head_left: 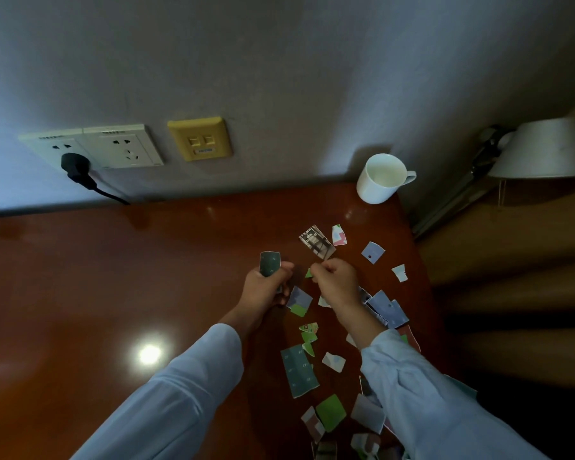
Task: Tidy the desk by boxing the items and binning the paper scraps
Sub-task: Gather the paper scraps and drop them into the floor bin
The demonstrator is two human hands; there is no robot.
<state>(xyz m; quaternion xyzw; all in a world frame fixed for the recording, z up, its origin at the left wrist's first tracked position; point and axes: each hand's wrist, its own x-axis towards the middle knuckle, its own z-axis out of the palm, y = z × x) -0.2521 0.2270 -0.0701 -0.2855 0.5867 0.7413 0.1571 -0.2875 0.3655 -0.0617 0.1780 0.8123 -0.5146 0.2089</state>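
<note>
Our left hand (264,288) is curled round a dark green scrap (270,262), which sticks up past our fingers toward 12 o'clock. Our right hand (337,282) is closed too, and it pinches a tiny green bit (309,273). Both hands are close together over the desk (113,277).

Lots more paper scraps (298,370) lie on the desk, from 1 o'clock of our hands all the way down to 5 o'clock. We see no bin and no box here.

What could go wrong? The tiny green bit is held only by a pinch, so it could slip out and fall back. If we pile too many scraps into the left hand, some may slide free. Our right sleeve (429,393) lies over some scraps, and it could sweep them off the desk edge at 3 o'clock. The white mug (380,180) stands at 1 o'clock by the far corner. A fast reach for the far scraps could bump it. Small pieces hidden under our arm are easy to miss.
</note>
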